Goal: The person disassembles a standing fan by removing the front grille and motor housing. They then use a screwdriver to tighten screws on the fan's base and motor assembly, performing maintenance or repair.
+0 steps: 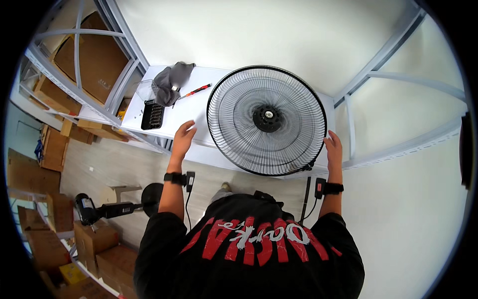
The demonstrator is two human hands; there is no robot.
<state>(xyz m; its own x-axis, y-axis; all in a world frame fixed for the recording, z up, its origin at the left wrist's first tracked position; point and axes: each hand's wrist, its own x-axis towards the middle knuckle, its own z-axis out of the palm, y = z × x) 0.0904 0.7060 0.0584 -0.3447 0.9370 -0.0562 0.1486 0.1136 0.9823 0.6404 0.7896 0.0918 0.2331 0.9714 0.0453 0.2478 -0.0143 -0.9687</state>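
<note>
A large round black wire fan grille (234, 144) lies on the white table, its black hub (260, 119) in the middle with a pale centre. My left hand (183, 139) is open to the left of the grille, fingers stretched forward and apart from its rim, with nothing in them. At the grille's right rim, my right hand (334, 145) is open with its fingers extended. Whether those fingertips touch the rim I cannot tell. To the left lie a red and black screwdriver (199, 90) and a black case of bits or sockets (152, 115).
A grey cloth or bag (167, 84) lies at the table's back left. Metal shelf frames (366, 74) stand on both sides. On the left floor are a black fan motor on a pole (88, 209), a small stool (108, 194) and cardboard boxes (94, 241).
</note>
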